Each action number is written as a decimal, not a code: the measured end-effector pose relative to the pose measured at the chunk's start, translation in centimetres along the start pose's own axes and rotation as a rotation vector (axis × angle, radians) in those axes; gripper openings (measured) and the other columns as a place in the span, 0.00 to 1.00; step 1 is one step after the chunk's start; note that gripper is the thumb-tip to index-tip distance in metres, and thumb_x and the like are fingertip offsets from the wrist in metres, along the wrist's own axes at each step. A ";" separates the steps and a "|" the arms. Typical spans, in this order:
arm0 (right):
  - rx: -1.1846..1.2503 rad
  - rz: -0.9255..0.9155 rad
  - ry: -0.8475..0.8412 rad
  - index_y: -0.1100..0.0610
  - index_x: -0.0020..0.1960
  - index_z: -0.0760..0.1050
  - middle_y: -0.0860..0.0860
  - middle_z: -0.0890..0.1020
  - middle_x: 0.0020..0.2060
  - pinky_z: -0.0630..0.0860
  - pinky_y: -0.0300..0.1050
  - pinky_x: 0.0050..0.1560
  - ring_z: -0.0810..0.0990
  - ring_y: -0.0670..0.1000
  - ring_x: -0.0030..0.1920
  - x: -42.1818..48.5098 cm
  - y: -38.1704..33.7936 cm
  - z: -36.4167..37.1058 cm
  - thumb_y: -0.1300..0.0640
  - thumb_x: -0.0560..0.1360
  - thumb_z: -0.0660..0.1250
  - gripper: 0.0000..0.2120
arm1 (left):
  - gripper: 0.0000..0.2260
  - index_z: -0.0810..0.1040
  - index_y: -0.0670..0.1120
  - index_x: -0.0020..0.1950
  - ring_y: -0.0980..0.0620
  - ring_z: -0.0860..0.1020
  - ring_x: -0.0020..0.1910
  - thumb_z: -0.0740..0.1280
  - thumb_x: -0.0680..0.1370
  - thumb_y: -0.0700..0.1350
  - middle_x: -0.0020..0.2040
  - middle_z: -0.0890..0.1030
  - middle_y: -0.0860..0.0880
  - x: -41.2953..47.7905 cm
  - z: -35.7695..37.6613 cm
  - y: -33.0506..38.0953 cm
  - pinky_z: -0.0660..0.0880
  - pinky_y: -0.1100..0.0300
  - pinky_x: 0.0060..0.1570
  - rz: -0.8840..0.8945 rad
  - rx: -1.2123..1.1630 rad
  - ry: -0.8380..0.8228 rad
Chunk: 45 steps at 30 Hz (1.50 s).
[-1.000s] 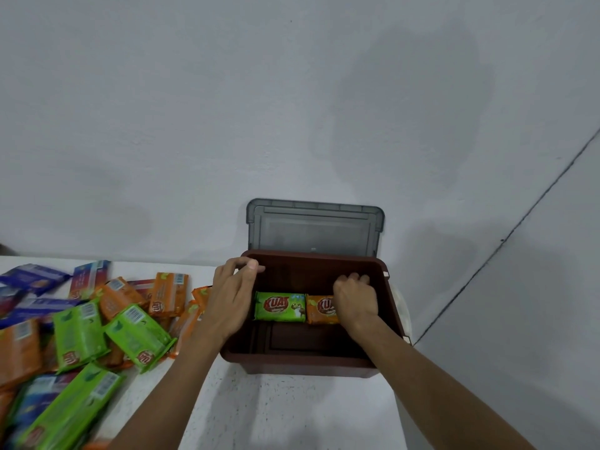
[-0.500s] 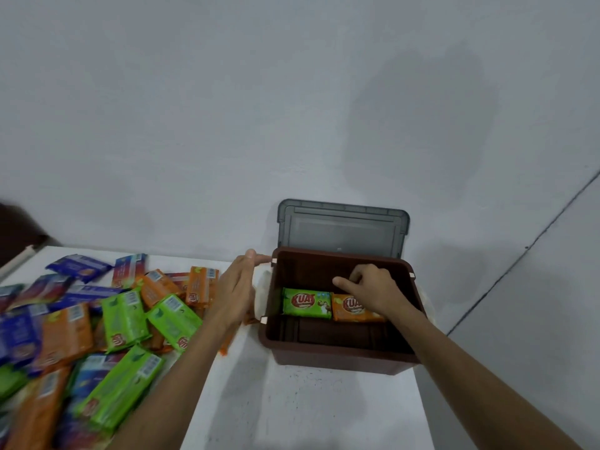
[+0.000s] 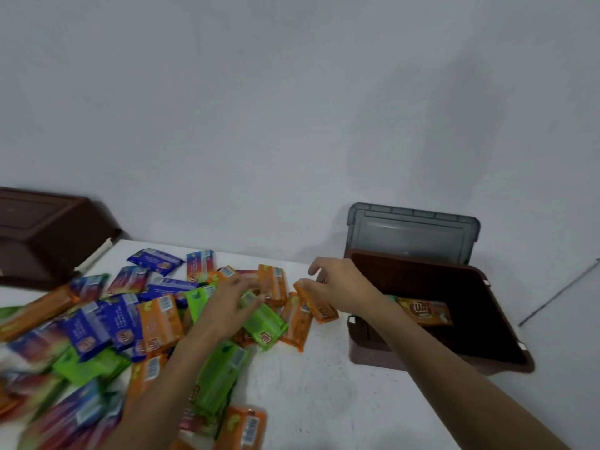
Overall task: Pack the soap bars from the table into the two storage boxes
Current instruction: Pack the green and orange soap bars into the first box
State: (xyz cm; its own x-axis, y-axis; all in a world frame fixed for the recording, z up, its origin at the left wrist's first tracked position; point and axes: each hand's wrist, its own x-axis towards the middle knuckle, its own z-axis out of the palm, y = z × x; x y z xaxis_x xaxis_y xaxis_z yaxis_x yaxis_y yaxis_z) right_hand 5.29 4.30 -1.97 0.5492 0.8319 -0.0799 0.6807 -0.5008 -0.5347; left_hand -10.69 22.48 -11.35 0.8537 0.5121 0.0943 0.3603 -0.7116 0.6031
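Several green, orange and blue soap bars (image 3: 156,323) lie in a heap on the left half of the white table (image 3: 311,384). My left hand (image 3: 224,306) is down on the heap, its fingers and thumb closed over the upper end of a green soap bar (image 3: 264,326) that still lies there. My right hand (image 3: 344,285) hovers with fingers spread just left of the open brown storage box (image 3: 438,362); its thumb touches an orange bar (image 3: 316,305) on the table. Inside the box lies an orange bar (image 3: 425,311); my forearm hides most of a green one beside it.
The box's grey lid (image 3: 412,232) leans upright against the wall behind it. A second brown storage box (image 3: 48,235) sits tipped over at the table's far left. The table's right edge runs just past the open box.
The view has swung left. My right hand has come out of the box to the orange bar on the table. My left hand has left the box rim and landed on the green bar.
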 end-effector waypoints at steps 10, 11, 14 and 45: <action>-0.455 0.176 -0.400 0.52 0.76 0.64 0.54 0.68 0.73 0.69 0.50 0.65 0.68 0.57 0.71 7.9 -0.5 4.7 0.48 0.82 0.58 0.23 | 0.23 0.66 0.61 0.74 0.48 0.61 0.72 0.63 0.79 0.58 0.72 0.64 0.49 1.8 -0.7 -1.1 0.65 0.48 0.70 0.011 0.282 -0.342; -0.466 0.192 -0.439 0.52 0.76 0.64 0.54 0.68 0.73 0.70 0.50 0.65 0.68 0.57 0.71 8.2 -0.5 4.9 0.48 0.83 0.57 0.23 | 0.23 0.65 0.62 0.74 0.47 0.60 0.72 0.63 0.79 0.59 0.73 0.63 0.49 1.9 -0.9 -1.1 0.65 0.48 0.70 0.001 0.289 -0.372; -0.466 0.212 -0.442 0.56 0.72 0.67 0.57 0.72 0.68 0.75 0.50 0.58 0.73 0.58 0.65 8.6 -0.6 5.0 0.49 0.82 0.59 0.21 | 0.24 0.62 0.65 0.74 0.45 0.57 0.73 0.62 0.79 0.60 0.74 0.60 0.49 2.4 -1.3 -0.5 0.64 0.44 0.71 -0.004 0.337 -0.455; 1.167 0.163 -0.088 0.58 0.59 0.72 0.62 0.79 0.56 0.83 0.52 0.48 0.84 0.59 0.53 1.4 3.0 -4.3 0.66 0.76 0.68 0.13 | 0.27 0.70 0.52 0.65 0.48 0.74 0.60 0.75 0.69 0.54 0.62 0.76 0.51 2.3 -1.1 1.7 0.73 0.52 0.60 0.029 0.349 -0.488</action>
State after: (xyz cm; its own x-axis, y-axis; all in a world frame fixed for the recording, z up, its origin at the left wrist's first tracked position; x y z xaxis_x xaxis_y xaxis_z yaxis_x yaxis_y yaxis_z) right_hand 10.17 2.96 -0.10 0.5225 0.8147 -0.2517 -0.2746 -0.1187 -0.9542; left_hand -8.53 22.97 -9.29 0.9092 0.2689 -0.3178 0.3659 -0.8803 0.3020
